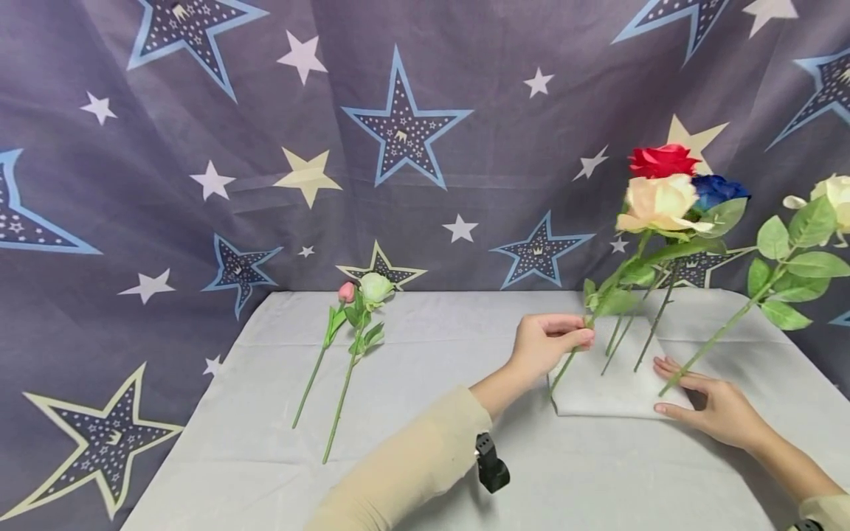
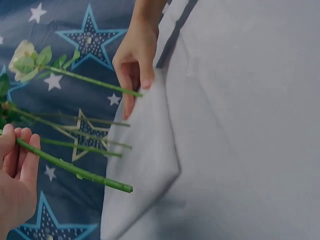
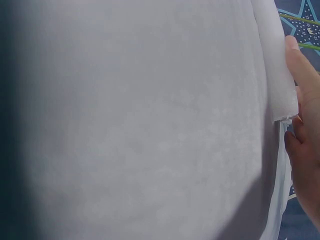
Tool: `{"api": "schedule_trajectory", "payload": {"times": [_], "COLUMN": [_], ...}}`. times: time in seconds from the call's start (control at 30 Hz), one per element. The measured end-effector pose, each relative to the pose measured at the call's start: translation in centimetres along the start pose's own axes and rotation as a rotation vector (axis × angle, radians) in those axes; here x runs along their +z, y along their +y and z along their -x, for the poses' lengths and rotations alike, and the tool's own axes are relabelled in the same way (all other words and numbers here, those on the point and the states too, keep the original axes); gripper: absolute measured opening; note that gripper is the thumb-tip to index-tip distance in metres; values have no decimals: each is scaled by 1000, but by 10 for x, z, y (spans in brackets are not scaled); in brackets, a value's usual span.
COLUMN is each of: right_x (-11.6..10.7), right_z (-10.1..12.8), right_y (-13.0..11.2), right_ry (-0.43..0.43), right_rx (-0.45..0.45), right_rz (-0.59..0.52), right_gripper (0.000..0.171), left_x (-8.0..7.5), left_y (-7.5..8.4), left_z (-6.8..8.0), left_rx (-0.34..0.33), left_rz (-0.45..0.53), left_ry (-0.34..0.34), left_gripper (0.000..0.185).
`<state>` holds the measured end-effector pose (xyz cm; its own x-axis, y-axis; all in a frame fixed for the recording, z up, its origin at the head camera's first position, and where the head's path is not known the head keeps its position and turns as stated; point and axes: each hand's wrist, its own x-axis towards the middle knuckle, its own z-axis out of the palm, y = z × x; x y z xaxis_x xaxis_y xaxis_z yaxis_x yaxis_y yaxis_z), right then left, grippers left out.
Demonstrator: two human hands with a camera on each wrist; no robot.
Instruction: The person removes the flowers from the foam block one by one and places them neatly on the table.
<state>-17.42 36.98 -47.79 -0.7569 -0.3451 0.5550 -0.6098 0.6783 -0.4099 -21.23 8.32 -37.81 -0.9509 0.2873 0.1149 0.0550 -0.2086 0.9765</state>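
Note:
My left hand [image 1: 547, 343] pinches the green stem of a peach rose [image 1: 657, 203], whose lower end slants down at the left side of a white, cloth-like block [image 1: 598, 398]. Beside it, a red rose [image 1: 662, 160] and a blue rose [image 1: 720, 192] stand with their stems ending at the block's top. A cream rose [image 1: 835, 199] leans far to the right, its stem ending near my right hand [image 1: 720, 409]. The right hand rests against the block's right end with fairly straight fingers, its thumb at the front edge. In the right wrist view, the block [image 3: 280, 75] shows beside those fingers.
On the left of the grey-white tablecloth [image 1: 425, 354] lie a pink tulip [image 1: 346, 293] and a pale green-white rose [image 1: 375, 287], stems toward me. A dark star-patterned curtain [image 1: 425, 206] hangs behind the table. A black strap [image 1: 490, 461] hangs near the left sleeve.

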Motion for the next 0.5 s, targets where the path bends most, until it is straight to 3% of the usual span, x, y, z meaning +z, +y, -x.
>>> {"api": "schedule_trajectory", "payload": {"times": [0.5], "right_x": [-1], "right_z": [1], "right_y": [-2], "right_ry": [-29], "right_rx": [42], "right_rz": [19], "right_gripper": [67], "left_x": [-68], "left_y": [-10], "left_z": [19], "left_rx": [-118], "left_rz": [-12], "left_ry": [101], "left_gripper": [23]}}
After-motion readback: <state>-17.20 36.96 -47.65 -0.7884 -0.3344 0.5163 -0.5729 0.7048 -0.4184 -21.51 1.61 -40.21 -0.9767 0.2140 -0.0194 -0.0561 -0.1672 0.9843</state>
